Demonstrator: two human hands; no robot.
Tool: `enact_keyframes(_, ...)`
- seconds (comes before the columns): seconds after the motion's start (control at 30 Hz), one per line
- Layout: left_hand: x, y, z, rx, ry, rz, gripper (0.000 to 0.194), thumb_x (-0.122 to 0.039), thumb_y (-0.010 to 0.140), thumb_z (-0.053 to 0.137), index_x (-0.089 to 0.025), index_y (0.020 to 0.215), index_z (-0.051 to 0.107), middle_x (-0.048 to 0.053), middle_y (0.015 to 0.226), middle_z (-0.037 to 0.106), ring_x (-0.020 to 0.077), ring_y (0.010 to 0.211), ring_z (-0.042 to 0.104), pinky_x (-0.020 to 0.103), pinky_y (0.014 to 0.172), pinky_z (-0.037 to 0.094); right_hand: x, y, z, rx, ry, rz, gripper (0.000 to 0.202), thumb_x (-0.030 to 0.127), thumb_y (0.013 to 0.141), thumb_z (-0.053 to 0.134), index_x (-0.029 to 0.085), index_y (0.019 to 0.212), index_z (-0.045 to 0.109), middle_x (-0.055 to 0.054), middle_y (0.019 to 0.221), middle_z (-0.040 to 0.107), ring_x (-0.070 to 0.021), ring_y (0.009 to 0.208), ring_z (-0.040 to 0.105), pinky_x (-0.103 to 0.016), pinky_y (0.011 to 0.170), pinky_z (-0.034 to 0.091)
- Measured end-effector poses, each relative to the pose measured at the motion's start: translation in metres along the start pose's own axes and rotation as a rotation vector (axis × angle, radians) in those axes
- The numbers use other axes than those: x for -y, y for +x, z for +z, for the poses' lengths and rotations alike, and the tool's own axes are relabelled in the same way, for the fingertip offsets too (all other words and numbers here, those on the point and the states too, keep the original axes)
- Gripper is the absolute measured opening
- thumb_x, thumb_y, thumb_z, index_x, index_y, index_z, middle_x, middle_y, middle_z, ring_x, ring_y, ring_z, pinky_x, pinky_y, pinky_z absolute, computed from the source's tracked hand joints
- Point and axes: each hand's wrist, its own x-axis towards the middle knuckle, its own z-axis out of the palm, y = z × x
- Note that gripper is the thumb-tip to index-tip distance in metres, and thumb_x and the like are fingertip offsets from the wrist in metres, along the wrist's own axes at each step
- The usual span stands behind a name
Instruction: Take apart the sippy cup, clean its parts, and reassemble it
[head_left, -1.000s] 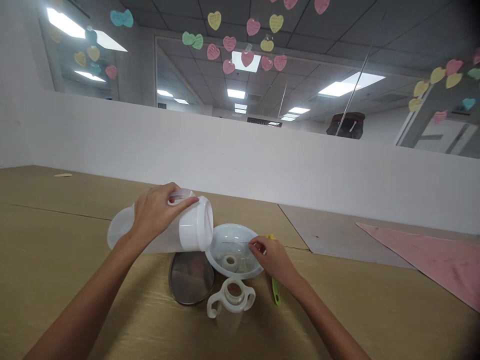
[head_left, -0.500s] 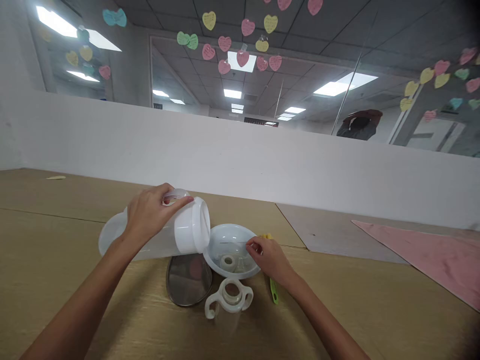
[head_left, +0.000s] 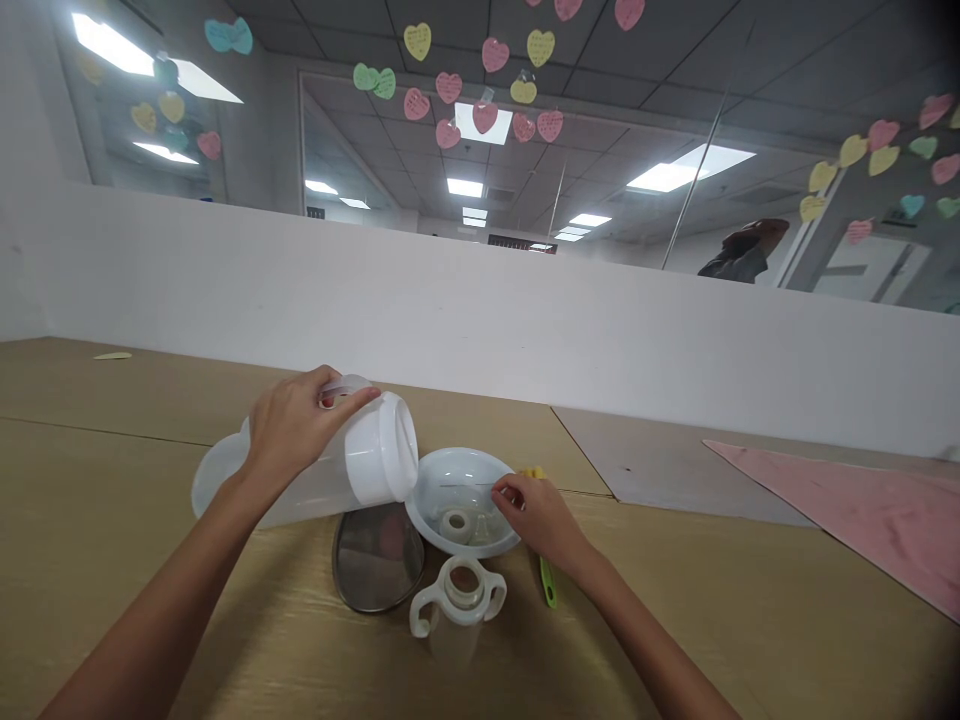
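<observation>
Left hand (head_left: 289, 425) clamps tilted pitcher (head_left: 324, 492); right hand (head_left: 541, 512), fingertips apparently together, is at bowl's (head_left: 439, 472) right side, contact unclear.

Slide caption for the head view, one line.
Left hand holds a tilted, white-topped pitcher beside a white bowl, right hand at its rim, two-handled bottle in front.

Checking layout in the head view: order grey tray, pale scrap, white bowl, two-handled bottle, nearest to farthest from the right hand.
1. White bowl: just left.
2. Two-handled bottle: left, nearer the wearer.
3. Grey tray: farther left.
4. Pale scrap: far back left.
</observation>
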Motion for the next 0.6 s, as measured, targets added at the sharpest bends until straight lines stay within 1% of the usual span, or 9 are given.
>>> enact_keyframes(0.1,0.003,0.002,0.001,0.016,-0.015,-0.048,0.051,-0.070,0.071,0.041,-0.020,0.069,0.054,0.002,0.065,0.058,0.0196,0.065,0.053,0.025,0.054,0.028,0.000,0.000,0.000,0.005,-0.003,-0.001,0.017,0.021,0.079,0.050,0.019,0.078,0.067,-0.002,0.067,0.066,-0.0125,0.061,0.056,-0.021,0.057,0.033)
enact_keyframes(0.23,0.004,0.001,-0.002,-0.017,-0.074,-0.065,0.049,-0.068,0.072,0.043,-0.020,0.066,0.052,-0.001,0.061,0.054,0.0173,0.062,0.051,0.025,0.055,0.030,0.000,0.000,0.001,0.011,-0.012,-0.003,0.017,0.020,0.079,0.050,0.018,0.078,0.067,-0.002,0.068,0.067,-0.0122,0.061,0.055,-0.021,0.057,0.033)
enact_keyframes(0.33,0.005,0.000,-0.005,-0.034,-0.208,-0.089,0.044,-0.063,0.073,0.048,-0.020,0.068,0.053,-0.003,0.062,0.052,0.0146,0.063,0.050,0.024,0.057,0.031,-0.001,-0.001,0.002,0.016,-0.018,-0.003,0.017,0.021,0.079,0.050,0.018,0.078,0.067,-0.002,0.067,0.067,-0.0120,0.060,0.055,-0.021,0.057,0.033)
enact_keyframes(0.43,0.003,-0.001,-0.008,-0.059,-0.403,-0.096,0.039,-0.057,0.073,0.051,-0.019,0.069,0.054,-0.004,0.060,0.050,0.0120,0.061,0.047,0.023,0.057,0.033,-0.001,-0.001,0.002,0.018,-0.025,0.002,0.017,0.021,0.079,0.050,0.018,0.078,0.067,-0.002,0.068,0.067,-0.0121,0.061,0.055,-0.021,0.056,0.032)
enact_keyframes(0.5,0.001,-0.002,-0.010,-0.048,-0.547,-0.043,0.034,-0.053,0.074,0.051,-0.019,0.068,0.054,-0.005,0.059,0.048,0.0112,0.059,0.045,0.022,0.057,0.034,-0.001,-0.001,0.002,0.022,-0.026,0.006,0.018,0.022,0.080,0.049,0.018,0.078,0.067,-0.002,0.069,0.067,-0.0120,0.060,0.055,-0.021,0.055,0.031)
enact_keyframes(0.6,-0.008,-0.009,-0.015,0.037,-0.695,0.103,0.028,-0.046,0.073,0.053,-0.019,0.068,0.055,-0.004,0.061,0.051,0.0120,0.061,0.047,0.022,0.059,0.037,0.000,-0.001,0.001,0.030,-0.038,0.009,0.019,0.022,0.080,0.048,0.019,0.078,0.067,-0.002,0.068,0.066,-0.0117,0.059,0.055,-0.021,0.054,0.031)
